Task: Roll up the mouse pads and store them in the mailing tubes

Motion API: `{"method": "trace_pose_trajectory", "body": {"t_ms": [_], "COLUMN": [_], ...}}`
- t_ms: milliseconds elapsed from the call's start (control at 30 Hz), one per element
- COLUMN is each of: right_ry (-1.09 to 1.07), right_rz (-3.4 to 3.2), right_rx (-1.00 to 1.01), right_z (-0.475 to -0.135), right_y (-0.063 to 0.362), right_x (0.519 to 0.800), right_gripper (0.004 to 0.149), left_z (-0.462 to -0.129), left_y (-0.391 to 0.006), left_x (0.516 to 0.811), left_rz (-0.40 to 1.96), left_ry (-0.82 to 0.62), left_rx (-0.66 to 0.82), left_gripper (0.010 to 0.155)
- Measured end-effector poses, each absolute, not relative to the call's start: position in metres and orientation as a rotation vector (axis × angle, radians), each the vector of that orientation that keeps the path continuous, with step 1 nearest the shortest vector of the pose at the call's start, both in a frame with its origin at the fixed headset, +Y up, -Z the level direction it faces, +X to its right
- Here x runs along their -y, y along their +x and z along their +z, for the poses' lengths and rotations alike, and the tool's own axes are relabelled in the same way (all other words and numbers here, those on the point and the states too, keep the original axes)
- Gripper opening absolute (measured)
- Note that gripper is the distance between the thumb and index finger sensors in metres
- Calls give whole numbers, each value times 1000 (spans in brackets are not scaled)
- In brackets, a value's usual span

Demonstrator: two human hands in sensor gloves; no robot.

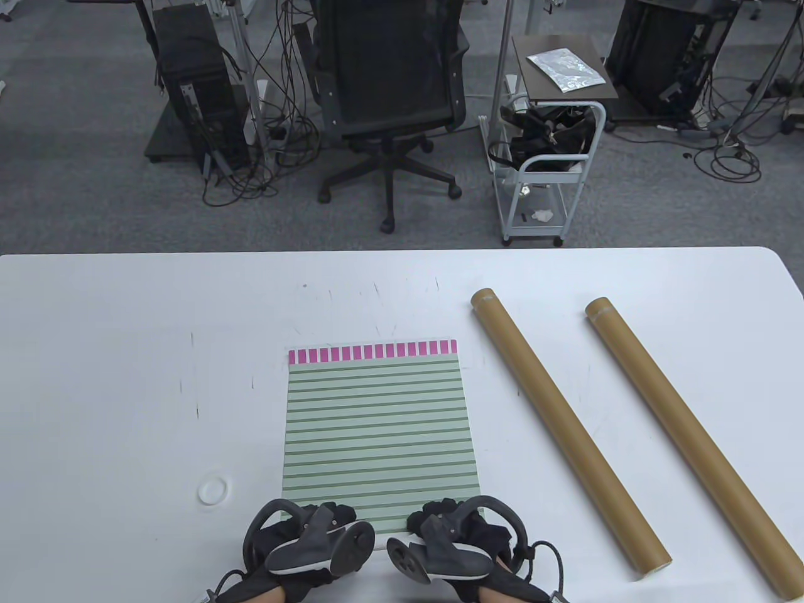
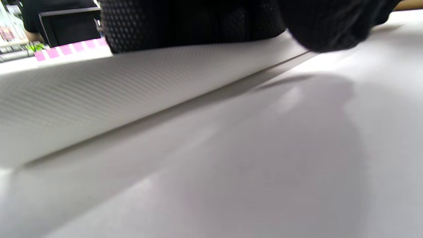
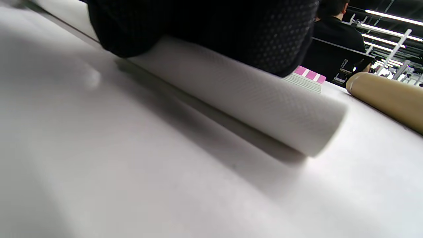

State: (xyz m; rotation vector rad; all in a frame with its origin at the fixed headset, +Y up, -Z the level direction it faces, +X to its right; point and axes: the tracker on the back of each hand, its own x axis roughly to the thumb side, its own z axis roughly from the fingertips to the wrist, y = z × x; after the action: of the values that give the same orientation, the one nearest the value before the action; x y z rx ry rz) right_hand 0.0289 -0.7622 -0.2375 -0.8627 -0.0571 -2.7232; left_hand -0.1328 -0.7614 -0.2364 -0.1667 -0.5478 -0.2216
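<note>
Green-striped, with a pink band at its far edge, the mouse pad lies on the white table, and its near end is curled into a roll showing the white underside. Left hand and right hand press on this roll, fingers curved over it. Two brown mailing tubes lie apart on the right, with a white ring-shaped cap on the left.

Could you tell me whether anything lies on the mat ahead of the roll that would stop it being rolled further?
Nothing visible does. Both the left hand and right hand rest on the mouse pad at its rolled near end; its striped surface ahead is bare.
</note>
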Motion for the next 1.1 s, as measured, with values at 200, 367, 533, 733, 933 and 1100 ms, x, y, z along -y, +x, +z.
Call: {"method": "trace_pose_trajectory", "body": {"t_ms": [200, 367, 533, 733, 933, 1100], "right_ry": [-817, -813, -811, -778, -865, -884], "right_rz": [-2837, -2877, -2884, -2832, -2777, -2804], "right_rx": [117, 252, 291, 258, 103, 187], "right_z": [-246, -247, -248, -246, -239, -240], "right_y": [37, 42, 43, 42, 38, 40], "right_x": [759, 758, 759, 763, 763, 760], "right_gripper": [45, 43, 44, 62, 43, 44], "left_z": [-243, -244, -242, -238, -245, -248], "left_y": [-135, -135, -133, -126, -125, -129], "left_x": [759, 759, 760, 764, 766, 767], "left_rz": [-180, -154, -188, -243, -216, -173], "left_ry": [-165, -198, -207, -166, -214, -222], "left_rx": [524, 530, 534, 501, 422, 408], "left_gripper": [45, 43, 47, 41, 40, 39]}}
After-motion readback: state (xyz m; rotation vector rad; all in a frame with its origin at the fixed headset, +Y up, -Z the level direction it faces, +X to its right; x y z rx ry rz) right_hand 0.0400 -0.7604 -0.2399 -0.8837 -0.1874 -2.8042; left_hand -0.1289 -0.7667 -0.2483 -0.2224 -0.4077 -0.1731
